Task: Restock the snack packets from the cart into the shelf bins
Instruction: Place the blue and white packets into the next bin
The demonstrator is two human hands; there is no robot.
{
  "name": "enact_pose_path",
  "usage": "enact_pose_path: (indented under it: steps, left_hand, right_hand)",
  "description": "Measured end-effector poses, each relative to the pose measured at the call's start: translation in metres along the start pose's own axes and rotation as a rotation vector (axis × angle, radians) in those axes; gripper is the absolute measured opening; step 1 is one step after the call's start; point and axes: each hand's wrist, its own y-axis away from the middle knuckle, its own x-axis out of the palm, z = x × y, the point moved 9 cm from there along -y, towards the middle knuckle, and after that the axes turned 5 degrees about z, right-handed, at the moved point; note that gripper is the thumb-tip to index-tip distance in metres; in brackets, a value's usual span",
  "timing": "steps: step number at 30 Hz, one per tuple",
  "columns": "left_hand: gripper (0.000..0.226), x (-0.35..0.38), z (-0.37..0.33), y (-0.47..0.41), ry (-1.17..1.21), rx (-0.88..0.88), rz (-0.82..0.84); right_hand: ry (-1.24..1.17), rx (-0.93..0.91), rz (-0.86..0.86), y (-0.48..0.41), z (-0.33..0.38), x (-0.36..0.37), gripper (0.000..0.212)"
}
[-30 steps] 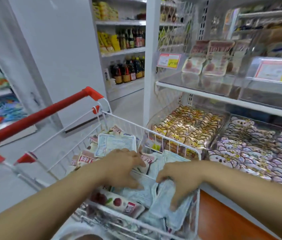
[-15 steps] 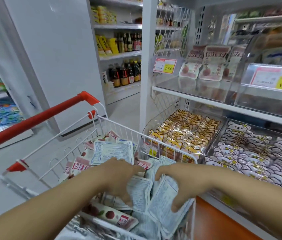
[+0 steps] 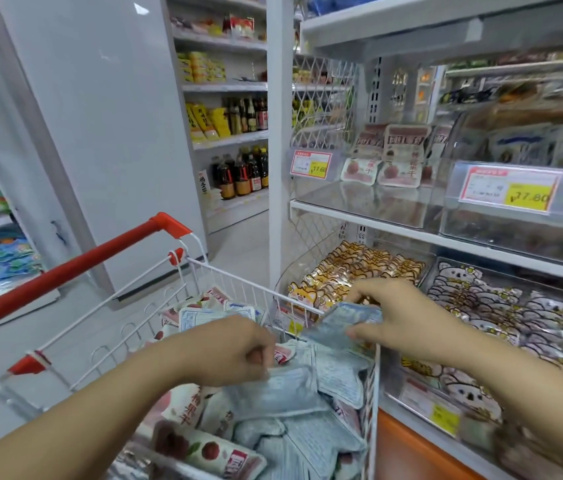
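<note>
Both hands grab packets over cart (image 3: pixel 204 271).
Right hand (image 3: pixel 401 317) pinches lifted blue packet (image 3: pixel 342 323); left hand (image 3: pixel 235 348) curled, gripping packet (image 3: pixel 273 389) in pile.

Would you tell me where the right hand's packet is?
Head view, right of centre: the right hand pinches the blue packet over the cart rim, near the orange snacks.
</note>
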Motion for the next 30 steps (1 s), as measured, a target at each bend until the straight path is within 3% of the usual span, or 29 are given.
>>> enact_pose_path:
  steps: [3, 5, 9, 13, 17, 20, 23, 27, 30]
  left_hand:
    - [0.002, -0.028, -0.013, 0.008, -0.198, 0.156, -0.401]
    - [0.005, -0.023, -0.021, 0.010, -0.311, 0.205, -0.496]
    - [0.003, 0.028, -0.009, -0.008, -0.383, 0.162, -0.223]
    - [0.012, 0.049, 0.017, -0.014, -0.209, 0.024, -0.077]
    - [0.020, 0.043, 0.027, -0.013, 0.014, -0.058, -0.071]
    - [0.011, 0.007, 0.027, -0.003, 0.136, -0.134, -0.275]
    - [0.042, -0.024, 0.015, 0.009, 0.311, -0.077, -0.402]
    - [0.080, -0.023, -0.019, 0.001, 0.296, 0.027, -0.150]
    - [0.077, -0.012, -0.030, -0.009, 0.303, 0.050, 0.010]
  right_hand:
    - [0.092, -0.088, -0.218, 0.010, 0.004, -0.012, 0.024]
    - [0.180, -0.190, -0.300, 0.019, 0.008, -0.015, 0.029]
    - [0.358, -0.334, -0.178, 0.034, 0.019, 0.014, 0.034]
    - [0.426, -0.415, -0.100, 0.047, 0.022, 0.050, 0.038]
    - [0.356, -0.418, -0.147, 0.048, 0.013, 0.054, 0.046]
    - [0.323, -0.418, -0.212, 0.048, 0.016, 0.040, 0.040]
    - [0.286, -0.482, -0.280, 0.049, 0.027, 0.023, 0.036]
    - [0.326, -0.638, -0.355, 0.051, 0.053, 0.014, 0.020]
    - [0.354, -0.712, -0.380, 0.051, 0.066, 0.015, 0.018]
